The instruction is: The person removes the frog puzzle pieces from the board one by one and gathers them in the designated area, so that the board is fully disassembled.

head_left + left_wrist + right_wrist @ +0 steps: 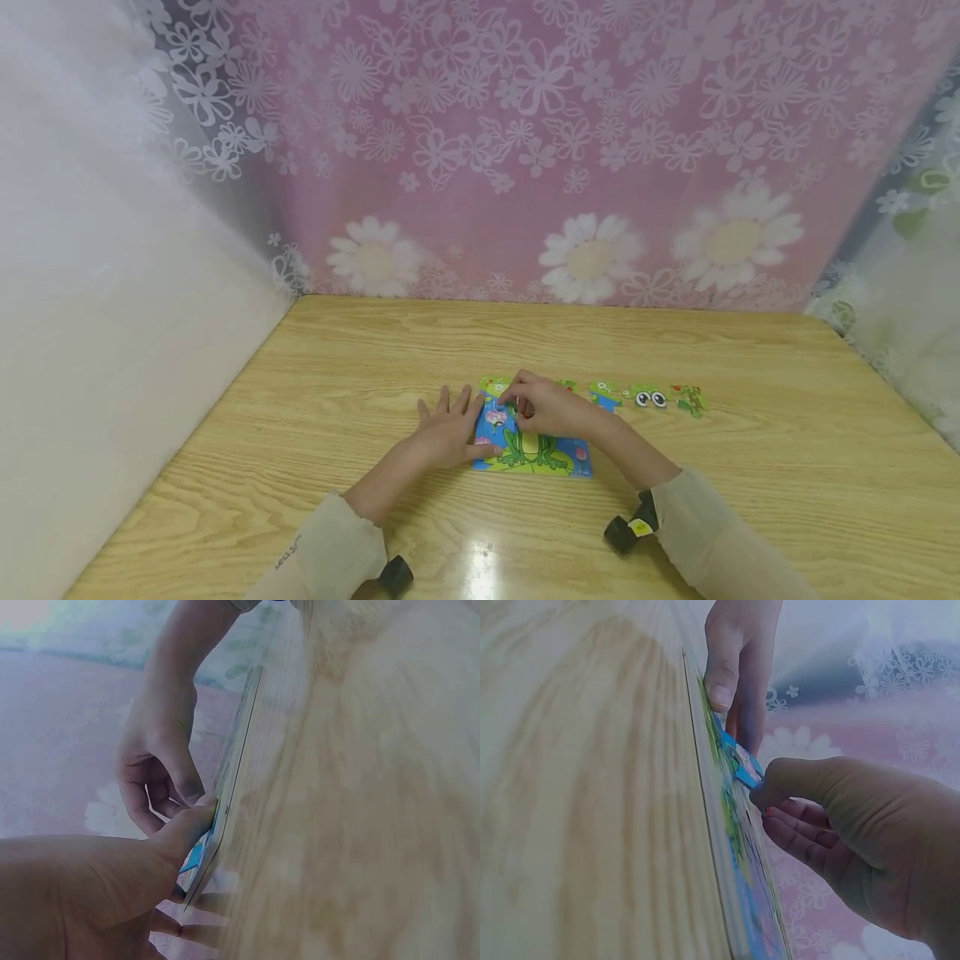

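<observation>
Right hand (859,829), puzzle piece (745,766) in its pinch

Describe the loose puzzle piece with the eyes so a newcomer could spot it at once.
On the wooden table, find the frog puzzle under the person's hands. Just to its right, a short row of loose pieces lies flat. The eye piece is the only one showing two big white eyes with dark pupils.

Glare whitens a patch of tabletop (442,550); wrist views look hazy.
</observation>
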Demonstrator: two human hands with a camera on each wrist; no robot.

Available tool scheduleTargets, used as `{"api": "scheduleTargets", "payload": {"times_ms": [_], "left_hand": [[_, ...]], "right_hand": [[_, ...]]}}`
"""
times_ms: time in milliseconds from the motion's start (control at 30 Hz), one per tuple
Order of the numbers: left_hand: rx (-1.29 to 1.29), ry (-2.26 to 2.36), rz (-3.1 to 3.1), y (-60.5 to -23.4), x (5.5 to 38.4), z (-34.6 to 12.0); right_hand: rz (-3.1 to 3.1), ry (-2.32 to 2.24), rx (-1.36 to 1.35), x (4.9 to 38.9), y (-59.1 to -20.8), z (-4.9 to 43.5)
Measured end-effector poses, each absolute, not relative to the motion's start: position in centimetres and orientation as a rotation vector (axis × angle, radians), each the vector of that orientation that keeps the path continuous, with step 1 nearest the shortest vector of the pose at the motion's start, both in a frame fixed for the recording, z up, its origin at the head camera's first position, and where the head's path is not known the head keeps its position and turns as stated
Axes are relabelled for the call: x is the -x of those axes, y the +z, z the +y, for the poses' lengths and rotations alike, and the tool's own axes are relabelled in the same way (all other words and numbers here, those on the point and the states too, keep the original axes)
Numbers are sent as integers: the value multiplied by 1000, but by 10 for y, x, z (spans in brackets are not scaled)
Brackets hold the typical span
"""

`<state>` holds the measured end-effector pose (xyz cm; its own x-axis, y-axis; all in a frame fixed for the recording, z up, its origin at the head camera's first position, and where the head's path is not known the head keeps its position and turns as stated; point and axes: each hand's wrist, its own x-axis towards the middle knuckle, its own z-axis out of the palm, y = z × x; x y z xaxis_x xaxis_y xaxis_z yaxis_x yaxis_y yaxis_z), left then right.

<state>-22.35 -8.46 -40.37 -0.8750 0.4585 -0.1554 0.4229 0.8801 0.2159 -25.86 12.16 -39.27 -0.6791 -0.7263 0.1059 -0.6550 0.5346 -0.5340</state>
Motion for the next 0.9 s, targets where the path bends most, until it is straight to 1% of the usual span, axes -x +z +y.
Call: {"api": "scheduleTargets", "payload": {"times_ms": [567,900], "left_hand": [[-674,272,2857,-407,225,-85],[-684,280,2851,-405,223,-85]], "right_hand": [[2604,-893,1113,259,-394,122],[2653,-850,1164,259,-393,123]]}}
